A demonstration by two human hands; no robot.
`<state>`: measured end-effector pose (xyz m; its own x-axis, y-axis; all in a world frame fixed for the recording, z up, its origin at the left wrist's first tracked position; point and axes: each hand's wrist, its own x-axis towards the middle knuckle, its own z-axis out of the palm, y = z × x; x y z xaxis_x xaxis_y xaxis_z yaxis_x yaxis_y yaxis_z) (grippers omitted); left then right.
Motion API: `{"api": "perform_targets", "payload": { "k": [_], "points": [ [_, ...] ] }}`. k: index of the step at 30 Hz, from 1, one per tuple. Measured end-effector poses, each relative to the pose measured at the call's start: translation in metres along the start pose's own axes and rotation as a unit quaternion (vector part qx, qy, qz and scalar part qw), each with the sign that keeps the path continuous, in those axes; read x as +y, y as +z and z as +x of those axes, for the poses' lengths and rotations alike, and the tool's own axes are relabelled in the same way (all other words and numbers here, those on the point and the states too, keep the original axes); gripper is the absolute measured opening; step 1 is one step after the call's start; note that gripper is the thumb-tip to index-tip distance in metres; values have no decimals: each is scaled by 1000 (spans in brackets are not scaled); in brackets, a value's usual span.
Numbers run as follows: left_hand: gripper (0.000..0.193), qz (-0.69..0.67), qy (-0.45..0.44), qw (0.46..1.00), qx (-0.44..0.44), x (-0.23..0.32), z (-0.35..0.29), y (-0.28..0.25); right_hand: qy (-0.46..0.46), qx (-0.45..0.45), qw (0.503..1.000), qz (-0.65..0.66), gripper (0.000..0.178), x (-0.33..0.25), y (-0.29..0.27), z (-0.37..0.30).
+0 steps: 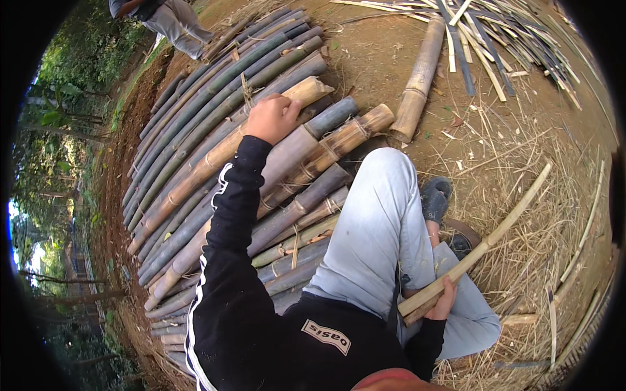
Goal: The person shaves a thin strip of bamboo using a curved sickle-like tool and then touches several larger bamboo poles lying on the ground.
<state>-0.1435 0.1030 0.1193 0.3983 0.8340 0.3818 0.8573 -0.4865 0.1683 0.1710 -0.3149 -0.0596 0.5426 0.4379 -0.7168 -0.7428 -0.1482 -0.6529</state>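
Bamboo pile (228, 150) beside open dirt (521, 130)

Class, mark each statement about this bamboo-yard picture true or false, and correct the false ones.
1. The left hand rests on the stack of bamboo poles. True.
2. The right hand is empty. False: it grips a split bamboo strip.
3. The person wears light grey trousers. True.
4. The thick loose bamboo pole stands upright. False: it lies flat on the dirt.
5. A second person stands at the far end of the stack. True.
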Motion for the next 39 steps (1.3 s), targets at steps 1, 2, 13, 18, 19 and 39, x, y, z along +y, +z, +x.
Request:
{"api": "perform_targets", "payload": {
  "k": [1, 2, 13, 18, 19, 39],
  "points": [
    [38, -36, -1, 999, 3, 11, -2, 1, -3, -15, 1000, 15, 40, 0, 0, 0],
    [33, -94, -2, 995, -31, 26, -2, 5, 4, -47, 999, 18, 39, 1, -1, 0],
    [42, -182, 268, 900, -293, 205, -19, 138, -120, 72, 968, -208, 61, 22, -18, 16],
    [51, -87, 270, 823, -491, 220, 16, 190, -137, 98, 962, -217, 61, 26, -13, 16],
    [51, -99, 225, 800, -548, 221, 18, 196, -140, 99, 958, -229, 61, 27, -12, 17],
    [52, -27, 336, 775, -535, 246, 44, 251, -211, 74, 925, -308, 50, 33, -9, 2]
  ]
}}
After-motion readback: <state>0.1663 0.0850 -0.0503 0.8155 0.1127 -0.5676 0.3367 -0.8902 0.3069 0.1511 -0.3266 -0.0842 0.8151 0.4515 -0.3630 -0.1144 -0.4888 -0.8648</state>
